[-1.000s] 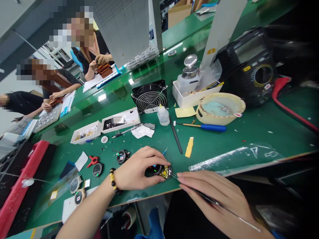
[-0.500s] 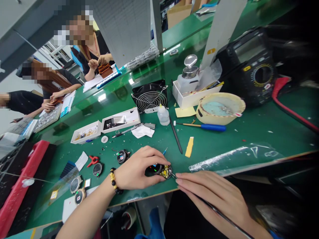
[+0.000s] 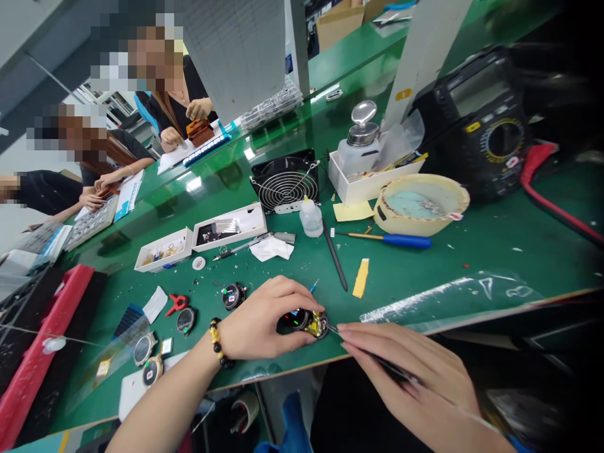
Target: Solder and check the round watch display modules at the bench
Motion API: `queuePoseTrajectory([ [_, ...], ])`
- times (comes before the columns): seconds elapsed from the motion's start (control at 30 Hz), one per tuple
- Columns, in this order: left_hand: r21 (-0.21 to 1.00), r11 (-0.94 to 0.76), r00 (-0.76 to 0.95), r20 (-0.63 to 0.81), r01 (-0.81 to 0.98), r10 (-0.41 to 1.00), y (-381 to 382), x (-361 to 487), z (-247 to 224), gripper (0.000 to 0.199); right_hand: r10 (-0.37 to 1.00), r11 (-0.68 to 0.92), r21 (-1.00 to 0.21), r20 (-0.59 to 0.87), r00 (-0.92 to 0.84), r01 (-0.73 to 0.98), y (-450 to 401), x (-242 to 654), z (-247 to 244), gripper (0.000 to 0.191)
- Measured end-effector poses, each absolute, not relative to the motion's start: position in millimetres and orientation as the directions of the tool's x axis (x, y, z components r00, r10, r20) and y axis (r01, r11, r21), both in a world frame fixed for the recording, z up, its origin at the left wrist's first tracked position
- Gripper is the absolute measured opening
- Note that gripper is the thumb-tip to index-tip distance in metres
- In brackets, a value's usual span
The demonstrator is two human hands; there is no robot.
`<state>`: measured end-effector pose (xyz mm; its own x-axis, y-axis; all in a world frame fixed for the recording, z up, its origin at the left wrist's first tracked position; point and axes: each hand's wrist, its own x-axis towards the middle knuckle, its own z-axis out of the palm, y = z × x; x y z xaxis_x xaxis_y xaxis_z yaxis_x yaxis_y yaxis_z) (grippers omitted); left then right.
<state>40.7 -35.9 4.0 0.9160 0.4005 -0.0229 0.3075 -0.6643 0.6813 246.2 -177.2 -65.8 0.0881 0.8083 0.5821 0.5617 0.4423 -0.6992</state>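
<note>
My left hand, a beaded bracelet at its wrist, is closed around an opened smartwatch near the bench's front edge. The watch's round dark screen shows small coloured lights, and yellow inner parts lie exposed beside it; fingers cover some of it. In my right hand are thin dark tweezers, gripped between thumb and fingers. Their tips are at the right side of the watch; whether they touch it I cannot tell. Another round watch lies just left of my left hand.
More watches and a red clamp lie at left. Beyond my hands are a fan, a dropper bottle, a blue-handled screwdriver, a round tub and a multimeter. Two co-workers sit across the bench.
My right hand has drawn slightly right with the tweezers, their tips now a little farther from the watch. My left hand and the watch have barely moved. A co-worker's hand has lowered.
</note>
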Motion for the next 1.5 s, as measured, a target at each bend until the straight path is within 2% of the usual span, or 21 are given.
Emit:
queuePoseTrajectory([
  [0.17,0.676,-0.671,0.917,-0.016,0.304,0.399,-36,41,3,0.036,0.828,0.366,-0.735,0.537,0.160,0.570,-176,242,-65,0.011],
  [0.5,0.673,-0.675,0.917,-0.013,0.303,0.398,-36,40,3,0.035,0.866,0.269,-0.812,0.439,0.238,0.518,-174,239,-64,0.006],
  [0.93,0.673,-0.674,0.918,-0.022,0.307,0.396,-37,41,5,0.035,0.848,0.294,-0.768,0.484,0.215,0.568,-175,237,-61,0.006],
  [1.5,0.679,-0.670,0.917,-0.010,0.298,0.398,-37,41,5,0.035,0.844,0.285,-0.823,0.458,0.277,0.491,-172,234,-64,0.010],
])
